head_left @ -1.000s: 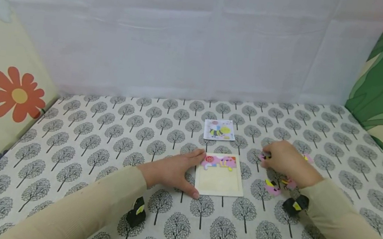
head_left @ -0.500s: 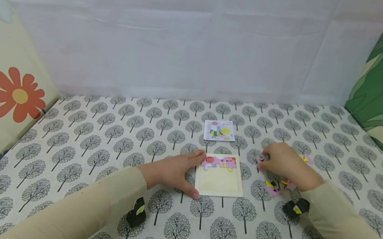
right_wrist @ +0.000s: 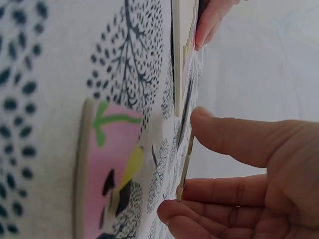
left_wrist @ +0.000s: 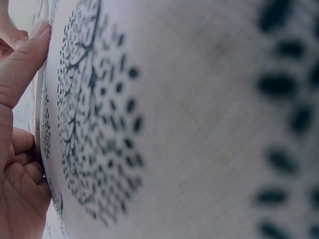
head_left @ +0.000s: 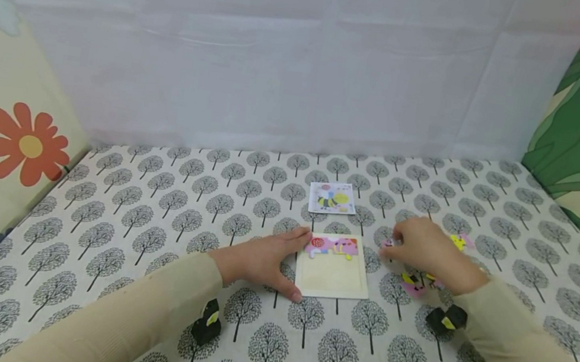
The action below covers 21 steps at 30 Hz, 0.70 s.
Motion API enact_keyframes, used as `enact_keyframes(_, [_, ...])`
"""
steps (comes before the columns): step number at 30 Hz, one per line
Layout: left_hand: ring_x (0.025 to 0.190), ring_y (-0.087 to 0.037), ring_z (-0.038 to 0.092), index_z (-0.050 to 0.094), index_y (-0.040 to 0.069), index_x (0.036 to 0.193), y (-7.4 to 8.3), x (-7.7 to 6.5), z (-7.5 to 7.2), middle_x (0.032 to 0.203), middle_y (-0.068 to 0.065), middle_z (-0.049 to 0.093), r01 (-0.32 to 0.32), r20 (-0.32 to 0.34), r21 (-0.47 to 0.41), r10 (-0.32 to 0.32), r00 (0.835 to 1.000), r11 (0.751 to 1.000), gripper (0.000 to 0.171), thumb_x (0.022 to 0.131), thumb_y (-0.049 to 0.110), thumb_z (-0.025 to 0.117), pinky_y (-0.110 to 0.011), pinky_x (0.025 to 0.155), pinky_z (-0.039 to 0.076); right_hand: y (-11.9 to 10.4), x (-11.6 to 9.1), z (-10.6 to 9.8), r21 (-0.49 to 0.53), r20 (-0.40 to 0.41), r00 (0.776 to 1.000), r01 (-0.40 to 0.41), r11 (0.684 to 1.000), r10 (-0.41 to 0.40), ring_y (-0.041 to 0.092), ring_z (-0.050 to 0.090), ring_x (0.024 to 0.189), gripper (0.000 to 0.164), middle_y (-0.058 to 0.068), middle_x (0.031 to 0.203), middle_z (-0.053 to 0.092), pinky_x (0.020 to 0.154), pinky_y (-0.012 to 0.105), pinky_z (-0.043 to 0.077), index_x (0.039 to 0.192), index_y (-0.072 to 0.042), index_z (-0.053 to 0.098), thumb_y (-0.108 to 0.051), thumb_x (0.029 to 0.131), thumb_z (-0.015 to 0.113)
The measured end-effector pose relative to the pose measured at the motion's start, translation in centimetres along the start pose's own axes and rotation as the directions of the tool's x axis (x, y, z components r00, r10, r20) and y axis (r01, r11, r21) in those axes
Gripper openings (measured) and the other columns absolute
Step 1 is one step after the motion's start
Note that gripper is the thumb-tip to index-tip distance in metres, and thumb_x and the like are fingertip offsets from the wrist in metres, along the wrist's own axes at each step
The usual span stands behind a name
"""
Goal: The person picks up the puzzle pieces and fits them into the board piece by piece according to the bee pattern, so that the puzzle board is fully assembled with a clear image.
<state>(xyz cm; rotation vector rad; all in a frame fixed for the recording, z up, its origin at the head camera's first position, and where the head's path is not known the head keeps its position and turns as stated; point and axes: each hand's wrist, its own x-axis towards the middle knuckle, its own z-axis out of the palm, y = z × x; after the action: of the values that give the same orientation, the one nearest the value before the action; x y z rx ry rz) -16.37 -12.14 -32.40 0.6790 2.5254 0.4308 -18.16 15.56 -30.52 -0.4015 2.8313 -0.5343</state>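
A pale square puzzle tray (head_left: 330, 275) lies on the cloth, with joined pink puzzle pieces (head_left: 333, 246) along its far edge. My left hand (head_left: 267, 262) rests at the tray's left side, thumb and fingers spread along the frame. To the right of the tray, my right hand (head_left: 419, 249) pinches a small puzzle piece (head_left: 388, 243) between thumb and fingers. In the right wrist view this piece (right_wrist: 185, 167) is seen edge-on, held just off the cloth. Loose pink puzzle pieces (head_left: 412, 284) lie below the right hand, partly covered by it.
Behind the tray lies a square picture card (head_left: 332, 198) with a bee on it. Another pink and yellow piece (head_left: 460, 241) sits right of the right hand. A tree-print cloth (head_left: 158, 208) covers the table, and a white sheet (head_left: 282, 60) hangs at the back.
My right hand has lifted its piece slightly and shifted left toward the tray. More of the loose pieces behind it show. My left hand and the tray have stayed put.
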Motion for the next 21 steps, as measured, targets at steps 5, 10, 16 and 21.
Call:
enact_keyframes(5, [0.142,-0.019,0.007,0.012,0.016,0.149,0.1,-0.1,0.0,0.156,0.005,0.001,0.001,-0.002,0.001,-0.001,1.0,1.0,0.114,0.063,0.051,0.078,-0.038,0.115,0.013,-0.6,-0.1,0.2,-0.026,-0.017,0.999,0.042,0.999,-0.042,0.014,0.044,0.055,0.029,0.002,0.063,0.052,0.048,0.024,0.038,0.072,-0.007,0.058,-0.032,0.079,0.071])
enact_keyframes(10, [0.142,-0.019,0.007,0.013,0.016,0.149,0.0,0.0,0.0,0.156,0.005,0.001,0.0,-0.006,0.002,0.0,1.0,1.0,0.114,0.063,0.051,0.079,-0.038,0.115,0.014,-1.5,-0.3,0.5,-0.037,-0.025,0.995,0.091,0.995,-0.092,0.014,0.043,0.053,0.029,0.001,0.059,0.049,0.047,0.024,0.037,0.07,-0.007,0.057,-0.031,0.08,0.07])
enact_keyframes(16, [0.142,-0.019,0.008,0.013,0.017,0.149,-0.1,0.1,0.1,0.156,0.005,0.001,-0.003,-0.008,0.01,0.004,1.0,1.0,0.114,0.063,0.052,0.078,-0.038,0.115,0.014,-2.5,-0.4,0.8,-0.031,-0.02,0.996,0.088,0.996,-0.089,0.014,0.044,0.055,0.03,0.0,0.059,0.051,0.049,0.023,0.039,0.072,-0.007,0.059,-0.034,0.079,0.071])
enact_keyframes(21, [0.142,-0.018,0.007,0.013,0.017,0.15,-0.1,0.0,0.1,0.156,0.006,0.001,-0.002,-0.007,0.003,0.002,1.0,1.0,0.115,0.062,0.052,0.078,-0.038,0.115,0.013,-3.3,-0.4,0.9,-0.034,-0.005,0.997,0.08,0.996,-0.08,0.014,0.048,0.058,0.031,0.001,0.065,0.056,0.051,0.024,0.042,0.078,-0.007,0.062,-0.036,0.078,0.072])
